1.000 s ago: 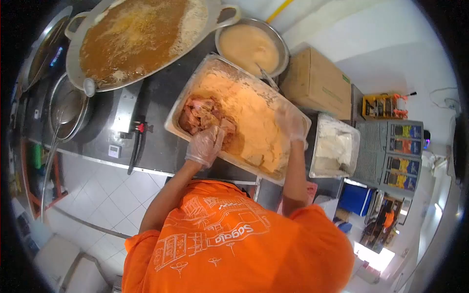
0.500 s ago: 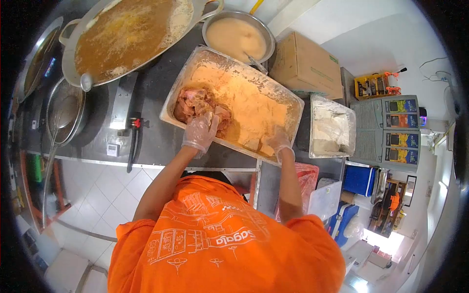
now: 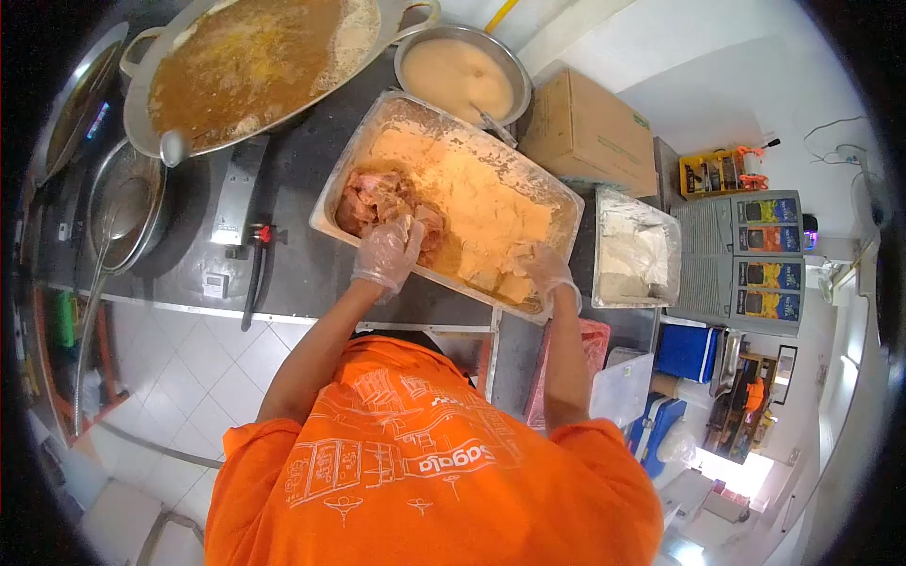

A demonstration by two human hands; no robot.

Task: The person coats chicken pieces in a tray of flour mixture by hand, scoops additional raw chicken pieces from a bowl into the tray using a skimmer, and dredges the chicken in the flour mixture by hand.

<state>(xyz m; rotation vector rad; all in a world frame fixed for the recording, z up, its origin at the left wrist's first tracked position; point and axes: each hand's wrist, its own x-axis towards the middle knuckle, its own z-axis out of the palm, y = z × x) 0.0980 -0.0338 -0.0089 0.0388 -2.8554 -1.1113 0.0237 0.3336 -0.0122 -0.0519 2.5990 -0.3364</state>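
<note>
A tray of orange-tinted flour lies at a slant on the dark counter. Raw meat pieces are heaped at its left end. My left hand, in a clear plastic glove, rests on the near edge of the heap with its fingers around a piece of meat. Gloved as well, my right hand is at the tray's near right corner, its fingers in the flour; whether they hold anything is hidden.
A wide pan of bubbling oil is at the upper left, beside a strainer over a bowl. Behind the tray are a bowl of batter and a cardboard box. A white flour tray is to the right.
My right hand has come down from above the tray's right side to the flour at its near corner. My left hand stays at the meat. The whole view has shifted slightly.
</note>
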